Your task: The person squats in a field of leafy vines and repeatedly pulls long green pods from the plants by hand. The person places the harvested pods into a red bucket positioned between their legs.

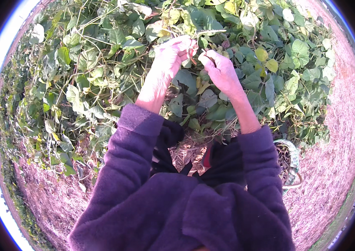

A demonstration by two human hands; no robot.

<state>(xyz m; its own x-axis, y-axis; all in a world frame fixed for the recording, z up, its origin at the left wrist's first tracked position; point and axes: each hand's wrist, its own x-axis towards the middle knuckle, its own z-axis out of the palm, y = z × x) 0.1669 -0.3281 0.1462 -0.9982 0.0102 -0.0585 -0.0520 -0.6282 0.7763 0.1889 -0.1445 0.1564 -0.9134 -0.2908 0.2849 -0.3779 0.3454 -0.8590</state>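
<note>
Both of my hands are raised over a dense bed of leafy bean-like vines (102,62). My left hand (171,54) has its fingers closed around thin reddish-brown stems or pods (192,51), which stick out past the fingertips. Close by on the right, my right hand (222,69) is curled, thumb against fingers, with a small gap between the two hands. A thin, pale tip shows at its fingers, but what it pinches is too small to name. Just above the hands lies a long pale green pod or stem (212,31) among the leaves.
A green and white woven basket (294,157) with a curved handle (295,184) stands by my right elbow, partly hidden by the sleeve; dark, thin stalks or pods lie in it. Dry straw-covered ground (328,175) borders the vines. My dark-trousered legs are below.
</note>
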